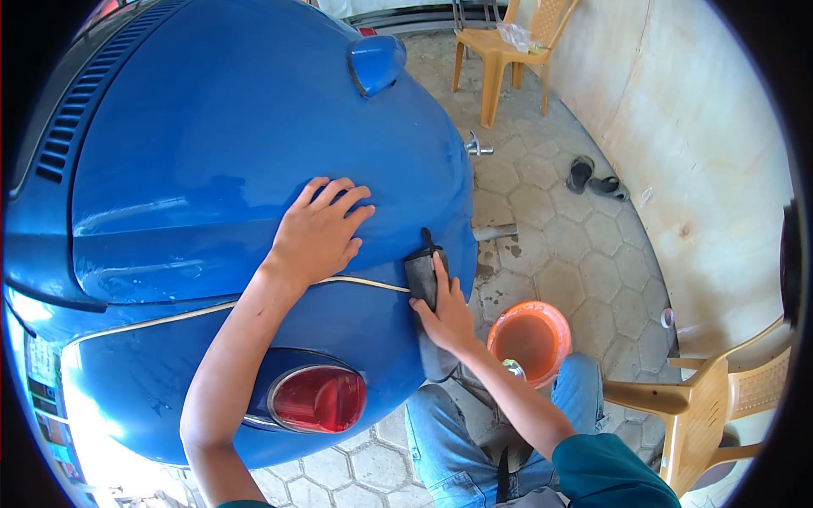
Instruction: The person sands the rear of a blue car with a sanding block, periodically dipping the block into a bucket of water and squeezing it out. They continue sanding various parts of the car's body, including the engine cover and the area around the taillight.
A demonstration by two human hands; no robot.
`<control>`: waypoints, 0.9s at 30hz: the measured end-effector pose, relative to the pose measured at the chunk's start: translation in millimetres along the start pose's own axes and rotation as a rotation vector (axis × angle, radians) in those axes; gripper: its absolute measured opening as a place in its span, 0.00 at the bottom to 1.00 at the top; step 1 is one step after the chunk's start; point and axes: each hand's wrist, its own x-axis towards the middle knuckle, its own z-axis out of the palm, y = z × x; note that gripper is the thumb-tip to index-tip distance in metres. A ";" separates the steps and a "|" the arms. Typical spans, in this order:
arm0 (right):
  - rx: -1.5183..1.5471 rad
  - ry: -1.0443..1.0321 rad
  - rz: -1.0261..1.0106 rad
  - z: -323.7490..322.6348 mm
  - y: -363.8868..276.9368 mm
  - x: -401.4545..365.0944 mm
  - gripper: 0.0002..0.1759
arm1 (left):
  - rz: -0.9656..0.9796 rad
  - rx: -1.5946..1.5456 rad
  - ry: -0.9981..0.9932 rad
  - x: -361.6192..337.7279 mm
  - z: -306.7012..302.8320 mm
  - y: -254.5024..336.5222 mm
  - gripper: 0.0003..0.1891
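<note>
My left hand (320, 229) lies palm down on the blue rear lid of a rounded car (212, 127), its fingers spread. My right hand (446, 315) grips a long dark grey piece (421, 275) against the car's rear corner. A short black tip sticks up at that piece's top end, and its paler lower part hangs below my wrist. A cream-coloured strip (161, 319) runs along the seam of the fender and ends near my right fingers. Below my left forearm, a red tail light (318, 399) sits on the fender.
An orange bucket (562, 326) of brownish water stands beside my knee. A yellow plastic chair (690, 415) is at right; another chair (491, 42) holds a clear plastic bag. Dark sandals (581, 174) lie near the pale wall (703, 127). A metal pipe (495, 231) juts from the car over hexagonal paving.
</note>
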 end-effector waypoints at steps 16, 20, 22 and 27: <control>0.086 0.112 0.087 5.7 24.2 11.0 0.54 | -0.202 -0.043 0.247 -52.0 -45.5 -30.2 0.17; 0.127 0.229 -0.276 8.2 -16.6 -2.1 0.53 | -0.230 -0.017 0.263 -50.6 -41.6 -27.0 0.19; 0.076 0.165 -0.466 12.7 -54.9 -11.4 0.53 | -0.234 -0.037 0.253 -50.9 -43.9 -26.6 0.19; 0.035 0.322 -0.390 9.6 -69.9 17.3 0.52 | -0.264 -0.029 0.254 -52.8 -44.9 -25.8 0.19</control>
